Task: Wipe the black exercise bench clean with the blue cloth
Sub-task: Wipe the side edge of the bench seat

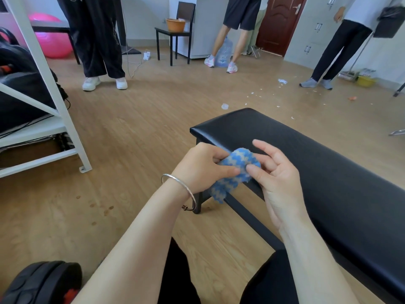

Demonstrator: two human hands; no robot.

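Blue cloth (235, 170) sits bunched up in the middle of the frame, pinched by the left hand (202, 170) and right hand (276, 172). Black bench (317, 172) waits at right, unwiped. One loose corner dangles, so a weak pinch could drop it.

The bench (317, 163) is smooth, glossy black padding; the cloth (237, 165) is fuzzy blue-and-grey fabric; the floor (135, 137) is matt wood-grain.

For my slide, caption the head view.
Both hands bunch the blue cloth above the black bench.
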